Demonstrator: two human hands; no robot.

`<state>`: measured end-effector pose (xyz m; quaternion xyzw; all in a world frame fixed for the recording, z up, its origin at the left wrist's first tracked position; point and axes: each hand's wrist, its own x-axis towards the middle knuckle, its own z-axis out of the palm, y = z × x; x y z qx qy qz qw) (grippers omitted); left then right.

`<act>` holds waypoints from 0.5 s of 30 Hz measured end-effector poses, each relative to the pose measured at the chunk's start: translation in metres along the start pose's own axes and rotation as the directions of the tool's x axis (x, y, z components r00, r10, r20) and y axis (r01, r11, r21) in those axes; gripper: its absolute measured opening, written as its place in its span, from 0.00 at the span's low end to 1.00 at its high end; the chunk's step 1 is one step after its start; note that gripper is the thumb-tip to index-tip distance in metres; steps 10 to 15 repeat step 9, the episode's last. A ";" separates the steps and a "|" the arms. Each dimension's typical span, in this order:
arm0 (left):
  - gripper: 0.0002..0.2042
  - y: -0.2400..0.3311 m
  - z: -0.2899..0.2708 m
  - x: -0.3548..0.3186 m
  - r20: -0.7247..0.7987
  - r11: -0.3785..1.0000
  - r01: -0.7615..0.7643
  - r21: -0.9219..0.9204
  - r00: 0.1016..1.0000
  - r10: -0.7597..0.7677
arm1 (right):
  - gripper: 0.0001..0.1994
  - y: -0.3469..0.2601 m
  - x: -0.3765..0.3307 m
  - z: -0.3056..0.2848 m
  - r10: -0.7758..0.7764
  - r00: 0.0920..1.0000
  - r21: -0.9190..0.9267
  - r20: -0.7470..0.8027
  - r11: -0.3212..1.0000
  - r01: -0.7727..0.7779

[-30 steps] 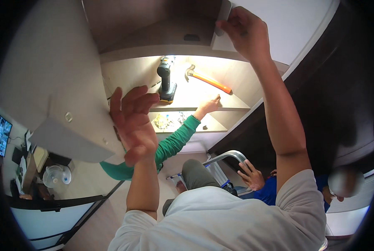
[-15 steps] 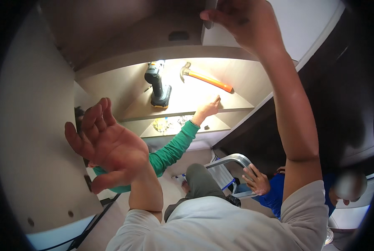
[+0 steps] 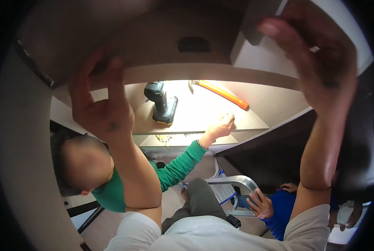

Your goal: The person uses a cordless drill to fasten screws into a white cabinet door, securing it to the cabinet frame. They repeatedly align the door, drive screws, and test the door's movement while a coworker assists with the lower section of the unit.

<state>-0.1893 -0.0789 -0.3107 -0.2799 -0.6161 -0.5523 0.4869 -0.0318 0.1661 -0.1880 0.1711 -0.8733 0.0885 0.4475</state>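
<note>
My left hand [image 3: 103,111] is raised at the left, close to the brown cabinet panel [image 3: 153,50]. Its fingers are apart with nothing visible in them, and their tips are dim in shadow. My right hand [image 3: 322,71] is raised at the upper right, in front of a white panel [image 3: 264,58]. Its thumb stretches out beside a grey block [image 3: 261,21]; whether it touches is unclear. The other fingers are curved and in shadow. Below the panel, a lit shelf holds a black cordless drill [image 3: 165,104] standing on its battery and a claw hammer [image 3: 224,94] with an orange handle.
A person in a green sleeve [image 3: 180,167] reaches toward the shelf from the left. Another person in blue [image 3: 274,213] rests a hand on a stepladder's metal rail [image 3: 241,180]. Small loose pieces [image 3: 168,138] lie on the lower shelf. A dark recess [image 3: 194,44] marks the cabinet panel.
My left hand has risen from an upturned palm toward the cabinet panel. My right hand has shifted right in the view. The view has tilted, and the green-sleeved person's head now shows.
</note>
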 end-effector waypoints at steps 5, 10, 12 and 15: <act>0.13 -0.039 0.008 -0.007 -0.015 0.982 -0.187 0.003 0.982 0.187 | 0.16 0.004 -0.010 -0.050 0.426 0.885 -0.227 0.190 0.896 -0.382; 0.11 -0.042 0.007 -0.008 0.054 0.925 -0.280 0.257 0.960 0.276 | 0.13 -0.003 0.003 -0.061 0.401 0.833 -0.434 0.382 0.873 -0.222; 0.11 -0.042 0.007 -0.008 0.054 0.925 -0.280 0.257 0.960 0.276 | 0.13 -0.003 0.003 -0.061 0.401 0.833 -0.434 0.382 0.873 -0.222; 0.11 -0.042 0.007 -0.008 0.054 0.925 -0.280 0.257 0.960 0.276 | 0.13 -0.003 0.003 -0.061 0.401 0.833 -0.434 0.382 0.873 -0.222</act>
